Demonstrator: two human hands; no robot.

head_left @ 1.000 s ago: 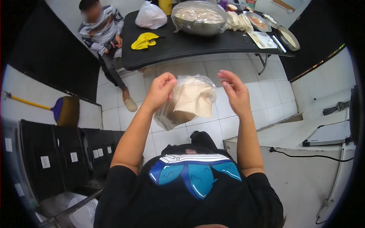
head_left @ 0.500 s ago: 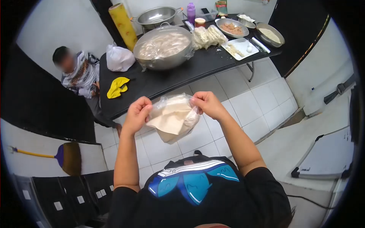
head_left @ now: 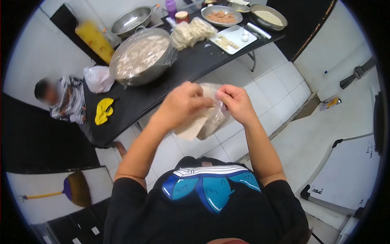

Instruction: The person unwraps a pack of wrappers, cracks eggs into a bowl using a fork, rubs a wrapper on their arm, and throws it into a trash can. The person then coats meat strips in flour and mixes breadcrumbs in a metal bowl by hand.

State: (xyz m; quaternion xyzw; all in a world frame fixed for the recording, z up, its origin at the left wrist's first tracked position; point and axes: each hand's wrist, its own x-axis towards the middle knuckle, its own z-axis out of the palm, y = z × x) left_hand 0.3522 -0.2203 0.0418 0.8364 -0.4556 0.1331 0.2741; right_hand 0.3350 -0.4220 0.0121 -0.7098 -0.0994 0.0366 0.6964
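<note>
In front of my body hangs a clear plastic bag [head_left: 217, 116] holding pale, thin flat sheets [head_left: 191, 127] that look like dough wrappers. My right hand [head_left: 237, 103] pinches the bag's gathered top edge between thumb and fingers. Close beside it, my left hand [head_left: 183, 105] is curled over the upper left of the bag, its fingers reaching toward the right hand. The left fingertips are slightly blurred and partly cover the bag's mouth.
A black table [head_left: 162, 95] bears a plastic-covered pot [head_left: 142, 57], a white bag [head_left: 98, 79], a yellow cloth [head_left: 104, 111], bagged pale food [head_left: 191, 33], a white tray [head_left: 243, 40] and several bowls. A person [head_left: 69, 99] sits at the left. A whiteboard [head_left: 345, 175] leans at the right.
My left hand has moved right across the bag toward my right hand, and the bag's spread top is now bunched. The view has turned, shifting the table leftward.
</note>
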